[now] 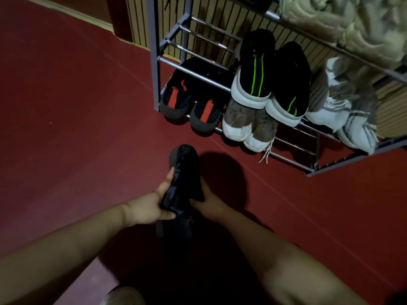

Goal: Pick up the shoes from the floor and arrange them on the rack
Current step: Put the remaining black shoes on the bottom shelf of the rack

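- At the near edge, two bare forearms reach in from the left and the right and meet at the middle.
- The left hand [149,208] grips the black shoe [184,170] from its left side. The thumb lies along the upper and the fingers are curled under the heel end.
- The right hand [210,202] holds the same shoe from the right, its fingers wrapped round the collar. Much of the hand is hidden behind the shoe.
- The black shoe is lifted off the red floor [66,128] with its toe pointing far, towards the rack, and it is well apart from it.
- Just under the hands is a second dark shape [171,230] with a small orange mark. I cannot tell whether either hand holds it.
- Far right stands the metal rack [154,62], against a ribbed wall panel [141,25].
- On its low tier, at the left, sits a black pair with orange-red tabs [176,100], heels facing near.
- Just to their right, on the same tier, is a tan-and-white pair [239,122], with a loose lace hanging over the front rail.
- On the tier above, a black pair with green stripes [256,80] and white soles overhangs the tan pair.
- At the right end are white-and-grey sneakers [330,108].
- A pale fluffy blanket [330,20] lies on the top.
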### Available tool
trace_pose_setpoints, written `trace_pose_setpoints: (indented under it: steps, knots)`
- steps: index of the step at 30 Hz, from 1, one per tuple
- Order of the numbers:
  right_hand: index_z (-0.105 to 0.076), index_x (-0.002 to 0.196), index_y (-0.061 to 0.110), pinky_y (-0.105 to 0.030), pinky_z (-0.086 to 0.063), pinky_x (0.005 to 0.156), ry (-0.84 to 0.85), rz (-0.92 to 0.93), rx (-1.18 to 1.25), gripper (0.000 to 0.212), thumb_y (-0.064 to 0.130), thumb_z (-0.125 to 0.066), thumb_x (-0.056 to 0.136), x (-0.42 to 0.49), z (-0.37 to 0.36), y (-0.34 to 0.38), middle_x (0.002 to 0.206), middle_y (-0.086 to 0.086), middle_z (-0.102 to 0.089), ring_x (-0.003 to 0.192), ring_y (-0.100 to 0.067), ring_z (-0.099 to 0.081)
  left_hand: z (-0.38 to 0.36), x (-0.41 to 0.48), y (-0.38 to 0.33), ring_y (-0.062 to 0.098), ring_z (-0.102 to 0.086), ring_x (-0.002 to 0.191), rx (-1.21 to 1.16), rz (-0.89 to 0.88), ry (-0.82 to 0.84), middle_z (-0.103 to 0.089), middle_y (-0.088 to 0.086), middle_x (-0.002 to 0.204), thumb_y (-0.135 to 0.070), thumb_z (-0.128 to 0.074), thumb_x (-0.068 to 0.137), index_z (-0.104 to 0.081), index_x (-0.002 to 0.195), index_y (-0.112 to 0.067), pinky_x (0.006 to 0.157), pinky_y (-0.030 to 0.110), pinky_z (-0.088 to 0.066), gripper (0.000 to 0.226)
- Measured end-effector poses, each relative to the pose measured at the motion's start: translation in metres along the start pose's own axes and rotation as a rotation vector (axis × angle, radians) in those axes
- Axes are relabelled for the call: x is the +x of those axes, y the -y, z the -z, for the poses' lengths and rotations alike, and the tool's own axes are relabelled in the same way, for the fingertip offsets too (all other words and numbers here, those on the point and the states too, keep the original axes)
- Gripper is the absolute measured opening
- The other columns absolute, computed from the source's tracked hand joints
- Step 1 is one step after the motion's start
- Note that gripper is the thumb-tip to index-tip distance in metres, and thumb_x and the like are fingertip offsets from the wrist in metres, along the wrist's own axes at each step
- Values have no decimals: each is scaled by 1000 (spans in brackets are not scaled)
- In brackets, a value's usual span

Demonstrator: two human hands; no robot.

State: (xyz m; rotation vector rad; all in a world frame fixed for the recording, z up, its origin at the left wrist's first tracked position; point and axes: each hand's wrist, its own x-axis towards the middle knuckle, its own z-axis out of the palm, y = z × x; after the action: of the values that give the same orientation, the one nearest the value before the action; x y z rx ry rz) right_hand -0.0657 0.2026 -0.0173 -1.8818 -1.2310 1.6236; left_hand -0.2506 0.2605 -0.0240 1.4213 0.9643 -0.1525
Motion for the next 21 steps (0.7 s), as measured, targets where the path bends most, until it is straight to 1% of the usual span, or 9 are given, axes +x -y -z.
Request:
trace_pose_setpoints:
  steps: [2, 4, 8, 10, 13, 15, 17, 19, 21]
  knots:
    - [-7, 150, 17, -3, -30, 90, 17, -19, -34, 74, 10, -55, 94, -4, 15, 0, 145, 3, -33, 124, -4, -33, -4, 3, -6, 4, -41, 121, -52, -29, -28, -31, -14, 138, -3, -65, 85, 18, 139, -47, 77, 0, -41, 108]
    - [-7, 151, 19, -4, -27, 90, 18, -35, -81, 75, 12, -55, 94, -6, 30, -2, 149, -2, -34, 122, -3, -35, -7, 5, -13, 4, -40, 122, -103, -71, -23, -32, -13, 139, 1, -65, 84, 13, 138, -49, 75, 0, -42, 107]
    - [-10, 151, 22, -2, -22, 87, -37, -97, -233, 73, 25, -56, 94, -19, 61, -9, 149, -3, -36, 131, -12, -38, -16, 14, -29, 1, -30, 131, -112, -147, 12, -26, -15, 145, 6, -67, 79, 5, 147, -37, 89, 1, -37, 108]
    - [-9, 151, 22, -2, -19, 90, -42, -101, -313, 73, 29, -55, 94, -33, 76, -14, 152, -2, -32, 136, -14, -34, -24, 21, -39, 4, -28, 136, -106, -179, 37, -25, -9, 151, 5, -70, 78, 0, 150, -28, 103, 12, -35, 105]
    - [-3, 151, 22, -11, -17, 103, -25, -135, -412, 77, 33, -54, 95, -57, 96, -27, 156, -4, -23, 141, -16, -26, -38, 31, -61, 8, -19, 142, -21, -253, 77, -16, -4, 157, -14, -79, 71, -1, 151, -24, 116, 29, -23, 112]
    - [0, 152, 20, -16, -19, 106, -35, -197, -482, 77, 36, -51, 95, -76, 110, -38, 157, -8, -20, 142, -19, -26, -44, 39, -76, 9, -24, 141, 30, -283, 104, -21, -4, 156, -37, -78, 57, -3, 151, -27, 116, 35, -25, 120]
    - [1, 152, 21, -20, -23, 107, -60, -241, -582, 77, 40, -49, 96, -100, 124, -52, 156, -9, -22, 140, -22, -31, -52, 48, -89, 10, -26, 141, 67, -306, 143, -23, -5, 155, -44, -76, 53, -6, 151, -30, 116, 41, -27, 122]
    - [-1, 152, 23, -24, -27, 110, -55, -257, -634, 78, 42, -50, 94, -132, 135, -69, 156, -7, -26, 138, -21, -35, -62, 53, -106, 10, -26, 141, 70, -309, 179, -23, -6, 155, -38, -79, 54, -8, 151, -30, 114, 39, -29, 121]
    - [2, 152, 26, -25, -27, 112, -1, -310, -659, 80, 44, -50, 94, -169, 146, -89, 156, -5, -26, 139, -19, -33, -75, 57, -122, 9, -35, 135, 3, -294, 215, -30, -7, 150, -18, -80, 61, -12, 150, -30, 105, 25, -39, 112]
